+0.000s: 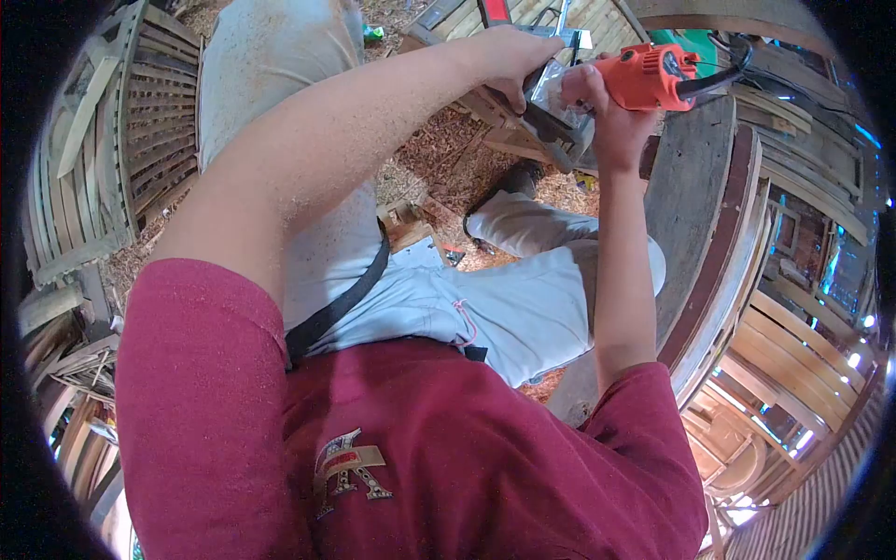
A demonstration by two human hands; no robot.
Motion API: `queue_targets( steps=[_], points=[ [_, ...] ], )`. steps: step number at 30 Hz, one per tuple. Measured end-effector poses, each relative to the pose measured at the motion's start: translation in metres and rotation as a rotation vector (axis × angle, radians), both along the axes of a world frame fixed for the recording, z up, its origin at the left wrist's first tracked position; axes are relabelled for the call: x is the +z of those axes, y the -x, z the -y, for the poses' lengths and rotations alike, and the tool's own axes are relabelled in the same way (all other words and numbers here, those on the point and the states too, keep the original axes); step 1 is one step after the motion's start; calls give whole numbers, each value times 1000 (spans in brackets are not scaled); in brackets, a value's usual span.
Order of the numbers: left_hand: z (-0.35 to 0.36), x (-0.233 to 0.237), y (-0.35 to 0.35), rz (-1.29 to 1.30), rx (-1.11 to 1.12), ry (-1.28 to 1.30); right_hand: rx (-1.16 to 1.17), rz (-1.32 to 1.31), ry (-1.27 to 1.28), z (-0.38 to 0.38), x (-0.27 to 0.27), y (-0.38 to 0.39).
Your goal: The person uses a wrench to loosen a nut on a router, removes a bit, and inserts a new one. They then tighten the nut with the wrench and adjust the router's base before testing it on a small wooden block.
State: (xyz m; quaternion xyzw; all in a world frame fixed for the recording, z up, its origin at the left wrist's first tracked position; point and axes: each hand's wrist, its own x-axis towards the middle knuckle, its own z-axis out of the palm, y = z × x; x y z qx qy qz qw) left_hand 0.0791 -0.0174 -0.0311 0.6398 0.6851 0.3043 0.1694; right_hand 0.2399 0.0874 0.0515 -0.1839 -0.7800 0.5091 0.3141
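My right hand [605, 114] is wrapped round the lower part of an orange trim router [644, 77], by its clear plastic base [556, 91]. A black cord leaves the router's top end. My left hand [509, 63] reaches across and grips a dark-edged wooden piece [555, 131] beside the router base, thumb on the near side. Its fingertips lie next to a metal bar [581, 39]. A red and grey object [495, 11], partly cut off, sits just beyond this hand. The router's bit is hidden.
Slatted wood [457, 26] lies under the work. A long grey plank [689, 187] runs along my right side. Slatted wooden panels [163, 103] stand at left, stacked boards [789, 345] at right. Wood shavings [425, 149] cover the ground between my legs.
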Motion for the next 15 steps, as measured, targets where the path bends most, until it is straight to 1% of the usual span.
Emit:
queue_targets(
  steps=[2, 5, 6, 9, 11, 13, 15],
  points=[
    [1, 7, 3, -8, 0, -15, -9, -7, -3, 0, 0, -2],
    [-5, 0, 7, -19, 1, -56, -45, -6, 1, -5, 12, -11],
    [-6, 1, 7, 0, 0, -49, -60, -69, 84, -4, 21, -16],
    [-8, 1, 10, 23, -21, -64, -183, -17, 75, -7, 58, -44],
    [-7, 12, 11, 20, -61, -44, -244, -155, 132, -16, 68, -68],
    [-12, 10, 14, 69, -74, -121, -296, -313, 223, -16, 84, -94],
    [-18, 16, 11, 64, -87, -166, -361, -417, 195, -28, 92, -124]
  ],
)
